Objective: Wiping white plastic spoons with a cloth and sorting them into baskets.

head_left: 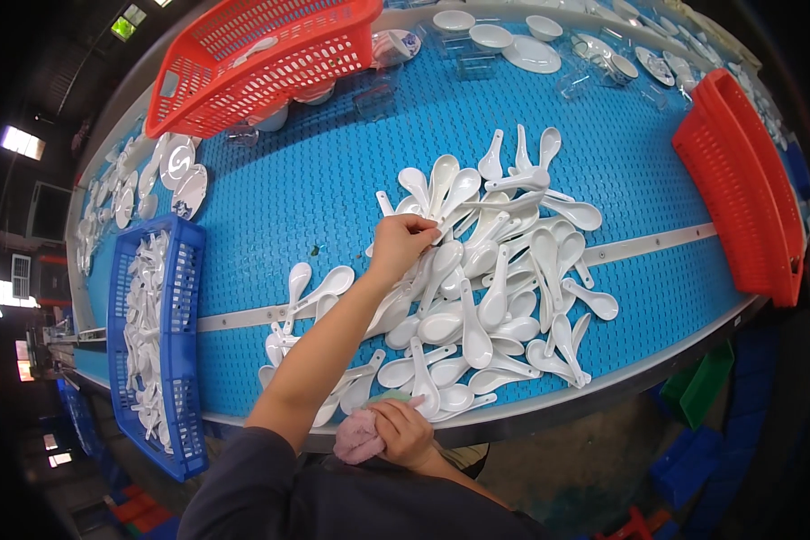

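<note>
A large pile of white ceramic soup spoons [474,337] lies spread over the blue belt. My left hand [403,245] reaches into its far left part, thumb and fingers pinched on the handle of a white spoon [462,187]. Other spoons fan out right beside those fingertips, so I cannot tell whether more than one is gripped. Close to my body, at the belt's near edge, my right hand [405,434] is closed around a crumpled pink cloth [358,438]. A pale green bit of cloth shows above it. One spoon [425,382] lies just beyond that hand.
A blue basket [184,315] full of spoons stands on the left. Red baskets stand at the far left [270,79] and the right [738,180]. Plates [189,191], bowls [491,37] and glassware lie along the far side. A green crate [698,382] sits below the belt's right edge.
</note>
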Action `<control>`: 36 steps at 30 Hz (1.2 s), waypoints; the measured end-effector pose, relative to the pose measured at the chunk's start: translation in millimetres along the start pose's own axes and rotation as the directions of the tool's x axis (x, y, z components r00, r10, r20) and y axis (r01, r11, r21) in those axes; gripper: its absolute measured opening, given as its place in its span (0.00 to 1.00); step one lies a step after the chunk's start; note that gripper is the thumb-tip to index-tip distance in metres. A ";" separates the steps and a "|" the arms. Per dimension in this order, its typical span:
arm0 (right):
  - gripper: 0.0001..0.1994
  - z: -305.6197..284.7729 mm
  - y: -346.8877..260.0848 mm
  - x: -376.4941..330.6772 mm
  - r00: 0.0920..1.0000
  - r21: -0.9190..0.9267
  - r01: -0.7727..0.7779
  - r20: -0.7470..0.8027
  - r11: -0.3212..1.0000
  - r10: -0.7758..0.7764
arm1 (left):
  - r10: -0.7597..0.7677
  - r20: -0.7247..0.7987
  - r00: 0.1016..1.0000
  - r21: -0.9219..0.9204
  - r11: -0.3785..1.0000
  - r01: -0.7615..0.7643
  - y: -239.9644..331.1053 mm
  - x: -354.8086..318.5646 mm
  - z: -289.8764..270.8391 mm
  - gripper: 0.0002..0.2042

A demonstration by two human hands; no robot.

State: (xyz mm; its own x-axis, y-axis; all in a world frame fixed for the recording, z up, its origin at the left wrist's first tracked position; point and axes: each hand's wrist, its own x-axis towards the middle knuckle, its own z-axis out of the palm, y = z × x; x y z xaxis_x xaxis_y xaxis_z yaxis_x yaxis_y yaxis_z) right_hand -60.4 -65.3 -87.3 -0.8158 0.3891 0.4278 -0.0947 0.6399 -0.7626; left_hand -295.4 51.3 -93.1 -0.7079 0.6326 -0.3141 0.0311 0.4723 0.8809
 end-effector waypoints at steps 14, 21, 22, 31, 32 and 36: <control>0.12 -1.8 2.7 0.8 1.000 0.006 -0.004 0.011 1.000 0.004 | 0.223 -0.164 0.961 -0.184 0.950 -0.252 75.7 8.3 -171.9 0.11; 0.12 0.1 -0.1 3.6 0.999 -0.021 0.002 0.032 1.000 -0.001 | 0.279 -0.362 0.889 -0.383 0.826 -0.415 146.5 94.9 -363.3 0.16; 0.12 -0.5 -2.0 4.0 0.999 -0.001 0.009 0.036 1.000 -0.009 | 0.207 -0.483 0.851 -0.347 0.847 -0.403 166.7 93.4 -374.0 0.18; 0.11 2.1 0.5 3.7 0.999 -0.026 -0.006 0.051 1.000 0.007 | 0.412 0.002 0.911 0.681 0.666 -0.303 98.4 84.4 -177.1 0.28; 0.11 2.3 -0.5 4.0 0.998 -0.016 0.000 0.063 1.000 0.001 | 0.323 -0.009 0.946 0.717 0.662 -0.219 89.7 74.3 -135.1 0.30; 0.12 6.9 -3.4 3.5 0.999 -0.010 0.013 0.039 1.000 -0.012 | 0.055 0.060 0.997 0.782 0.619 -0.081 62.6 47.9 -33.8 0.33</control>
State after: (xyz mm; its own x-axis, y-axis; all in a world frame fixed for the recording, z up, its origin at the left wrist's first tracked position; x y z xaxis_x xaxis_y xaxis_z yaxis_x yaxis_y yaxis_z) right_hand -66.8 -70.7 -86.6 -0.8361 0.3553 0.4179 -0.0993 0.6513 -0.7523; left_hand -351.2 90.4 -41.0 -0.6619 0.6929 -0.2861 0.6278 0.7209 0.2936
